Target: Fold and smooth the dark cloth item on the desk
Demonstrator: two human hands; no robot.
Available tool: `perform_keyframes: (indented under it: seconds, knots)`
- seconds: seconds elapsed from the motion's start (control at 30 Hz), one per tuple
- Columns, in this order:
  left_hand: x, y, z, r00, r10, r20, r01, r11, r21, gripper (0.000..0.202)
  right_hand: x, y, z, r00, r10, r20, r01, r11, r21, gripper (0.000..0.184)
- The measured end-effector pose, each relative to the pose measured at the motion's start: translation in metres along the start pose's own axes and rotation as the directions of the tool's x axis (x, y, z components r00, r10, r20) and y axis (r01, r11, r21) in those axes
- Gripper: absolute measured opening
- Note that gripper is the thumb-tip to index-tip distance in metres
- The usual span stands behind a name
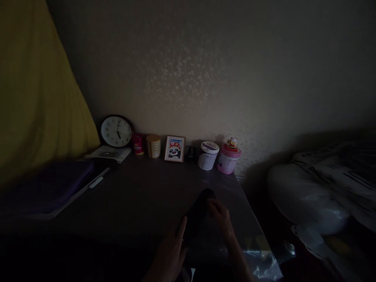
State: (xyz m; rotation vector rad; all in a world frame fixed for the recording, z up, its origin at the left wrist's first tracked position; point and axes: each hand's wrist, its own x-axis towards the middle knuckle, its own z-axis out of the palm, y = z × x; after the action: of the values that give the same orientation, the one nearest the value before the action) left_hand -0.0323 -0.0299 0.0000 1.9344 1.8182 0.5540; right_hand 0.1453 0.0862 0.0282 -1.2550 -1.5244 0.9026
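Note:
A dark, long object (197, 213) lies on the dim table (138, 196) near its front right part; the light is too low to name it. My left hand (172, 254) rests against its near left side with the thumb raised along it. My right hand (221, 217) curls its fingers over the object's right side near the far end. Both hands touch it.
Along the wall stand a round clock (116, 131), a red tin (138, 143), a tan jar (153, 146), a framed panda picture (174, 149), a white tub (208, 155) and a pink tub (228, 158) with a figurine. A purple folder (47, 188) lies left. Yellow cloth (32, 98) hangs left; bags (317, 196) pile right.

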Motion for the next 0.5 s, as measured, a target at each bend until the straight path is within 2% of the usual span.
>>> perform_keyframes:
  seconds: [0.1,0.17,0.23,0.37,0.5]
  knots:
    - [0.001,-0.001,0.001,0.999,0.018,-0.029,-0.017,0.999,0.042,0.074,0.002,-0.012,0.017,0.978,-0.144,0.151,0.160,0.982,-0.096,0.027]
    - [0.002,-0.001,0.002,0.996,0.058,-0.062,-0.055,0.997,0.054,0.076,0.004,-0.015,0.027,0.937,-0.245,0.249,0.291,0.942,-0.167,0.031]
    - [0.004,0.000,0.004,0.989,0.110,-0.101,-0.106,0.993,0.044,0.076,0.005,-0.015,0.035,0.900,-0.294,0.321,0.377,0.895,-0.238,0.038]
    - [0.008,0.001,0.010,0.980,0.140,-0.139,-0.137,0.990,0.032,0.071,0.006,-0.014,0.041,0.872,-0.301,0.385,0.436,0.837,-0.332,0.042]
    - [0.012,0.001,0.017,0.978,0.131,-0.163,-0.121,0.990,0.073,0.066,0.007,-0.015,0.041,0.875,-0.324,0.360,0.434,0.853,-0.289,0.037]
